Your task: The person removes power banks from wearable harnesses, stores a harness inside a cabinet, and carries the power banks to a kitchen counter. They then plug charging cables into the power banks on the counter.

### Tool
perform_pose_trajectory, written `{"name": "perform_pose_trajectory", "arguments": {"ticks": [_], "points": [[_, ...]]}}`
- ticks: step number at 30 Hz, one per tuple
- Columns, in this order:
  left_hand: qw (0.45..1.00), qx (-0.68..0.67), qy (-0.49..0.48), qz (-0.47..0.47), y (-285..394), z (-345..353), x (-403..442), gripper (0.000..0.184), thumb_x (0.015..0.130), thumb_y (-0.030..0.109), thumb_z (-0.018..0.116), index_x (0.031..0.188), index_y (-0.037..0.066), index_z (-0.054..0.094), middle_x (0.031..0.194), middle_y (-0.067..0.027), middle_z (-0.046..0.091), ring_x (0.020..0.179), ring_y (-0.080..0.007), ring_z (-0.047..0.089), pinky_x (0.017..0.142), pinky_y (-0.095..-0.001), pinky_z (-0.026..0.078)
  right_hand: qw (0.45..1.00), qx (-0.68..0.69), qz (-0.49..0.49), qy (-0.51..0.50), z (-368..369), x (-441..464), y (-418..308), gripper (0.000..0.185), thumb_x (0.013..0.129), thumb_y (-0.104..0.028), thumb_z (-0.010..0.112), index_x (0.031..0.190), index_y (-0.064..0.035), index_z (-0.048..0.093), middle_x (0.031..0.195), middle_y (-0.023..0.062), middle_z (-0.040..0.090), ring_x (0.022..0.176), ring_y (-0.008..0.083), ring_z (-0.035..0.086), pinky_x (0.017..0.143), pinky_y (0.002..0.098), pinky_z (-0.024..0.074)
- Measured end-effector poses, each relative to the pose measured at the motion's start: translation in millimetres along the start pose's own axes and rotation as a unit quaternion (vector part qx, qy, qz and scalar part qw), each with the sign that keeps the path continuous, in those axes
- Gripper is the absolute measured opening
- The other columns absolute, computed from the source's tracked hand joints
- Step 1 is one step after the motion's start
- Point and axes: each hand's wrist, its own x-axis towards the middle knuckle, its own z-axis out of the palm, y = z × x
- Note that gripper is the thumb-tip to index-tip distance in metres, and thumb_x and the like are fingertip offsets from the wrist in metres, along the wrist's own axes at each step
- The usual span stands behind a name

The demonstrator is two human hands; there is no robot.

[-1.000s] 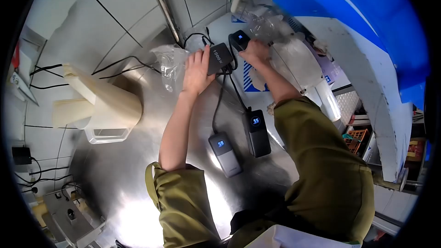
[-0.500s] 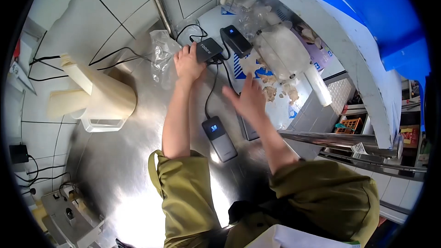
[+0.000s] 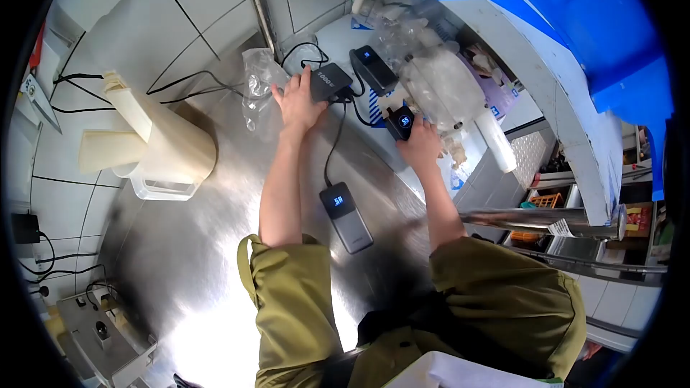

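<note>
My left hand [image 3: 297,104] is closed on the near-left edge of a black charging block [image 3: 330,80] with pale print. Cables run into the block's near side. In my right hand [image 3: 422,145] is a dark power bank [image 3: 399,122], its lit display facing up; my fingers hide part of it. A second power bank [image 3: 346,219], grey with a blue display, lies on the metal counter [image 3: 266,280] between my forearms, joined by a black cable [image 3: 334,147] to the block. Beyond the block rests a third power bank [image 3: 375,70], black with a lit display.
A cream plastic jug [image 3: 180,147] stands at the left. Clear plastic wrapping [image 3: 260,86] lies beside my left hand. Back right are a cloudy plastic container [image 3: 442,90] and crumpled bags. A metal rail [image 3: 539,221] runs at the right, below a blue-covered edge [image 3: 560,7].
My right hand has moved forward and closed on a power bank. The power bank beside my right forearm is gone from that spot. My left hand stays at the charging block.
</note>
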Motion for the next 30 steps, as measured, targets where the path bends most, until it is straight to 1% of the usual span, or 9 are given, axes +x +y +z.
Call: {"name": "perform_pose_trajectory", "arguments": {"ticks": [6,10,11,12,17,21,23,26,30], "points": [[1.0,0.005,-0.014,-0.016,7.2,-6.7,1.8,0.09,0.057,0.03,0.078,0.133,0.015,0.033,0.123,-0.0069,0.046,0.117,-0.0215,0.043,0.106,-0.0525,0.007,0.998,-0.012,-0.012,-0.058,39.9,17.9,12.9,0.064,0.059,-0.02,0.07,0.116,-0.0018,0.047,0.102,0.0173,0.058,0.099,0.0334,0.052,0.085,0.0413,0.0416],[1.0,0.022,-0.004,-0.013,7.1,-7.2,2.3,0.089,0.057,0.03,0.078,0.132,0.016,0.034,0.123,-0.0063,0.047,0.116,-0.0212,0.044,0.106,-0.0525,0.008,0.982,0.12,-0.11,0.097,20.7,-39.2,-27.1,0.072,0.072,-0.035,0.065,0.129,-0.0011,0.036,0.123,0.0255,0.042,0.111,0.0417,0.042,0.093,0.0472,0.0341],[1.0,0.026,-0.002,-0.013,7.7,-6.5,1.3,0.088,0.057,0.03,0.078,0.132,0.016,0.034,0.122,-0.0063,0.047,0.116,-0.0212,0.044,0.106,-0.0527,0.008,0.961,0.186,-0.193,0.067,10.7,-69.5,-42.0,0.075,0.073,-0.038,0.063,0.131,-0.0012,0.033,0.126,0.0274,0.038,0.114,0.0417,0.038,0.094,0.0487,0.0321],[1.0,0.026,-0.004,-0.012,6.7,-5.9,1.8,0.088,0.057,0.031,0.078,0.133,0.017,0.034,0.123,-0.0066,0.047,0.115,-0.022,0.045,0.105,-0.0535,0.009,0.948,0.226,-0.209,-0.085,-28.4,-98.3,-62.5,0.076,0.073,-0.033,0.065,0.133,-0.0022,0.029,0.131,0.028,0.031,0.116,0.0425,0.036,0.094,0.0495,0.0325],[0.999,0.049,0.015,-0.003,5.5,-1.4,-0.4,0.088,0.057,0.033,0.077,0.133,0.018,0.035,0.122,-0.0072,0.048,0.114,-0.024,0.047,0.103,-0.054,0.013,0.954,0.187,-0.218,-0.085,-19.7,-162.4,-91.2,0.084,0.066,-0.023,0.069,0.135,-0.004,0.025,0.134,0.0288,0.021,0.111,0.0454,0.039,0.09,0.0473,0.0372],[1.0,0.005,0.014,-0.023,9.6,-2.6,0.5,0.086,0.057,0.031,0.077,0.132,0.017,0.036,0.123,-0.0098,0.047,0.113,-0.025,0.047,0.099,-0.0521,0.021,0.944,0.214,-0.088,-0.234,-28.7,-135.2,-69.6,0.088,0.065,-0.022,0.067,0.136,-0.0004,0.019,0.123,0.0282,0.04,0.102,0.0408,0.047,0.086,0.0441,0.0408],[0.999,-0.009,0.027,-0.027,11.3,-2.7,-2.1,0.085,0.057,0.028,0.077,0.131,0.016,0.037,0.123,-0.0118,0.046,0.112,-0.0273,0.047,0.097,-0.0491,0.029,0.936,0.261,-0.043,-0.23,-38.5,-107.9,-54.8,0.086,0.065,-0.022,0.063,0.135,0.003,0.018,0.113,0.0285,0.046,0.101,0.042,0.048,0.086,0.0454,0.0417],[0.995,-0.062,0.073,-0.015,8.3,6.4,1.1,0.082,0.058,0.024,0.076,0.13,0.014,0.038,0.121,-0.0141,0.046,0.11,-0.0316,0.046,0.092,-0.0429,0.038,0.934,0.32,-0.028,-0.158,-44.2,-56.0,-23.2,0.082,0.063,-0.021,0.064,0.133,0.0011,0.028,0.117,0.0267,0.049,0.107,0.0394,0.049,0.091,0.0388,0.0397],[0.99,-0.062,0.124,-0.012,13.5,14.2,19.2,0.08,0.058,0.02,0.076,0.128,0.012,0.039,0.117,-0.0146,0.047,0.107,-0.0342,0.046,0.089,-0.0399,0.041,0.913,0.359,-0.064,-0.181,-3.2,0.8,11.4,0.077,0.06,-0.021,0.066,0.129,-0.0031,0.038,0.111,0.0238,0.054,0.103,0.0366,0.052,0.087,0.0377,0.042]]}}
